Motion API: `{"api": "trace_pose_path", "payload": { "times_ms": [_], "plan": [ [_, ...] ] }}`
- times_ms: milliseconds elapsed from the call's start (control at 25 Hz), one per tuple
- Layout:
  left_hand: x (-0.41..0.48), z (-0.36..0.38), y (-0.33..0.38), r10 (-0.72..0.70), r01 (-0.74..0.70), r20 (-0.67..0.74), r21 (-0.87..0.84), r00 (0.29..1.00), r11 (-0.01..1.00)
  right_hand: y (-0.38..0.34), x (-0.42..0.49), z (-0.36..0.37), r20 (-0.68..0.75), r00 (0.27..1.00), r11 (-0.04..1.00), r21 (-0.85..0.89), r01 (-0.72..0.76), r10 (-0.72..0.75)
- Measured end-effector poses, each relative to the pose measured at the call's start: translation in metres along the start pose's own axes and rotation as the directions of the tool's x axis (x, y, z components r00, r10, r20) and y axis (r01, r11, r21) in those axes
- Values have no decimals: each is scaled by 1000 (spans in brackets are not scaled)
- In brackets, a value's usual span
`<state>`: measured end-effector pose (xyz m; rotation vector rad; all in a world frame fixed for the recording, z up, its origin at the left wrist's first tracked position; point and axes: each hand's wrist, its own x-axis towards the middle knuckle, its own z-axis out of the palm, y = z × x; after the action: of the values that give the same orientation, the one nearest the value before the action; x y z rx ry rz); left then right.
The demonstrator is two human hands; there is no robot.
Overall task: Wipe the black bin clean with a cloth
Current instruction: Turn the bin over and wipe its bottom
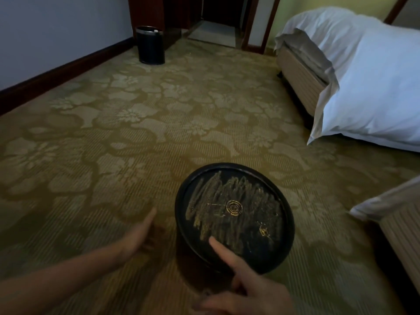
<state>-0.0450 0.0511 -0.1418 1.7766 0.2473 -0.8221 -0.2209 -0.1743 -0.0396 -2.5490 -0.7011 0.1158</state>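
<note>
Black bin point(234, 214) upturned on the carpet point(136, 133), dusty base facing me: my right hand point(250, 289) touches it with one straight finger, left hand point(138, 235) fingers point(151, 218) together alongside; with no cloth in view, a push could smear grime or topple it.

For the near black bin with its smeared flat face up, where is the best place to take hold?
Probably its round side wall, palms from left and right: the black bin has a closed, flat top face with no handle showing. The left hand is open beside that wall; the right hand touches the top with its forefinger.
</note>
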Motion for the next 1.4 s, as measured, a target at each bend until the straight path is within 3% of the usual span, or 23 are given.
{"api": "trace_pose_path", "payload": {
  "times_ms": [80,200,320,360,480,520,560,600,640,760,920,1000,1080,1240,1400],
  "plan": [
    [-1,-13,26,156,-158,-66,-26,986,987,8,0,-20,-335,936,979,200,-41,108],
    [-12,-23,69,356,-357,-54,-3,933,934,29,12,-72,-392,860,796,604,-27,327],
    [-20,-10,89,481,-479,-7,74,877,875,65,36,-119,-348,756,654,744,-137,554],
    [-24,-4,95,501,-500,-2,73,865,863,76,43,-130,-278,739,549,823,-147,614],
    [-29,10,104,553,-550,-6,97,833,829,100,54,-137,106,792,29,988,-153,601],
    [-29,12,103,566,-559,-17,133,824,818,107,52,-136,162,803,-48,985,-164,573],
    [-27,13,103,579,-566,-29,172,815,806,116,50,-135,176,807,-53,983,-177,564],
    [-26,12,101,583,-567,-29,197,812,800,123,46,-134,169,798,-9,980,-201,578],
    [-24,12,100,581,-563,-24,212,814,798,131,42,-134,114,764,105,967,-231,636],
    [-17,9,96,564,-550,0,224,826,805,145,26,-128,-257,621,572,726,-382,741],
    [-9,12,93,560,-542,9,268,828,797,133,9,-76,-487,676,832,278,-481,553],
    [-8,14,92,565,-543,-5,267,825,796,125,3,-59,-574,705,885,77,-460,416],
    [-9,16,89,567,-547,-7,255,824,798,121,-3,-57,-522,761,880,-40,-474,386],
    [-13,16,88,580,-560,-36,216,814,800,118,-4,-55,-457,775,830,-128,-543,437],
    [-17,17,88,563,-535,-59,246,824,808,117,4,-65,-474,798,847,-179,-500,371]
  ]
}}
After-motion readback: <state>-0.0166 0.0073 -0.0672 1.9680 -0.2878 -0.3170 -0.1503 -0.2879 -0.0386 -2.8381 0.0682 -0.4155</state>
